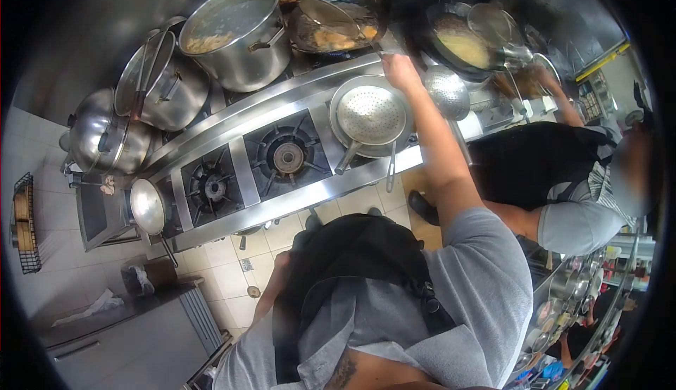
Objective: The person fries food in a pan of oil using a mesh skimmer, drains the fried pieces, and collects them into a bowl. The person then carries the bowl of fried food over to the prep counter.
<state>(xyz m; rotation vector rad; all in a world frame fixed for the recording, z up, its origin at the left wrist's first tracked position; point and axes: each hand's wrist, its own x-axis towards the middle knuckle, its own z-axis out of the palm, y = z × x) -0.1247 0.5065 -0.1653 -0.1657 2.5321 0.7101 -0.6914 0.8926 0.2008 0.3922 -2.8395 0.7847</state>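
Because the right hand [403, 72] grips the skimmer [327, 17] by its long handle at full reach, in the head view its round head, above the wok [299, 43], could tip or knock the rim and splash hot contents. The forearm stretches across the range, so a dropped elbow could catch the perforated pan [370, 115]; a co-worker [521, 161] stands close on the right, and a bump could jolt either arm. The left hand [283, 263] hangs by the apron [352, 253], mostly hidden, so whether it holds anything cannot be told. Counted: one skimmer in hand, one wok beneath it and a second wok [431, 46] beside, two open pots [257, 66] [186, 101], two bare burners [289, 156] [215, 187], one perforated pan, one perforated ladle [447, 93].
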